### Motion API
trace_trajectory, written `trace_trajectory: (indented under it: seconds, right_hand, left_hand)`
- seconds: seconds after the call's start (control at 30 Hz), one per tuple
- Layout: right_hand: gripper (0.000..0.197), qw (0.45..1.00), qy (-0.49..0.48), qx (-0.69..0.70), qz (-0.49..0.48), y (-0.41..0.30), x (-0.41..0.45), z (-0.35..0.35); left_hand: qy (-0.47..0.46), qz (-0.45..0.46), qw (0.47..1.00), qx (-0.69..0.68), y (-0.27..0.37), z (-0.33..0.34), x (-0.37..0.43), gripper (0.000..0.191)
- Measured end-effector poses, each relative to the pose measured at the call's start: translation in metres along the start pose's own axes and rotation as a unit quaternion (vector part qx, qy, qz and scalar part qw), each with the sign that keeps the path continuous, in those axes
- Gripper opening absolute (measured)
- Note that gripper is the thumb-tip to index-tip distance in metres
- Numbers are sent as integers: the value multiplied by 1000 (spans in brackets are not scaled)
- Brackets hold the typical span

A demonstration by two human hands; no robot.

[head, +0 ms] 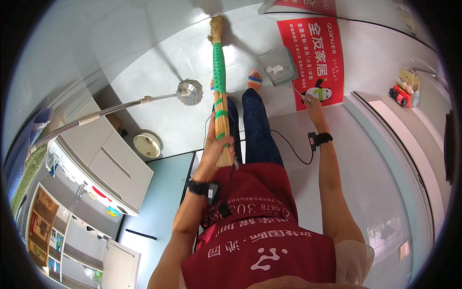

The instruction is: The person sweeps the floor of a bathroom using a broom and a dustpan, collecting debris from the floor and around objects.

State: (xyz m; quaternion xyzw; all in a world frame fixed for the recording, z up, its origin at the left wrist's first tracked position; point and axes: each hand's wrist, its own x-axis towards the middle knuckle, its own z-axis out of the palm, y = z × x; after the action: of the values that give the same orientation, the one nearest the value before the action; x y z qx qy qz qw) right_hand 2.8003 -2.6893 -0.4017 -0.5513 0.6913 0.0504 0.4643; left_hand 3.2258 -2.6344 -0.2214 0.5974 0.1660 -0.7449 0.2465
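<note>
My left hand (216, 146) grips a straw broom (221, 104) by the lower end of its stalks. Green strapping is woven around the broom's middle, and its bristle end points away from me, near the foot of the far wall. My right hand (313, 106) is closed on the thin handle of a grey dustpan (279, 67). A crumpled white scrap (275, 69) lies in the pan. The dustpan overlaps the edge of a red printed mat (314, 61); whether it rests on the floor I cannot tell.
A mop (189, 92) with a metal pole slants in from the left. A patterned basin (147, 145) sits on the tiled floor (173, 126) by a white cabinet (119, 155). Bottles and boxes (405, 90) stand on a ledge at right. A black cable (292, 146) hangs near my right wrist.
</note>
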Motion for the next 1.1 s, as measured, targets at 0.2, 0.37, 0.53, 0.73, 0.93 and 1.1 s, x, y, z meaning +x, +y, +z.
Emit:
trace_trajectory:
  seconds: [0.2,0.37,0.53,0.73,0.93,1.1]
  right_hand:
    - [42,996,-32,-43,-77,-52,24,5]
    - [41,986,-62,-93,-127,-77,62,20]
    - [42,978,-81,-108,-159,-84,91,33]
    - [39,966,-82,-132,-205,-110,116,55]
    - [44,948,-156,-179,-213,-167,144,79]
    - [47,946,-174,-199,-189,-203,168,99]
  left_hand:
    - [79,132,853,499,33,-41,-19,111]
    - [73,152,733,659,83,-71,52,108]
    - [124,75,641,754,71,-114,52,106]
    - [101,75,781,612,50,-177,-11,106]
    - [67,84,955,275,11,-198,-73,109]
    - [91,101,968,210,12,-175,-48,107]
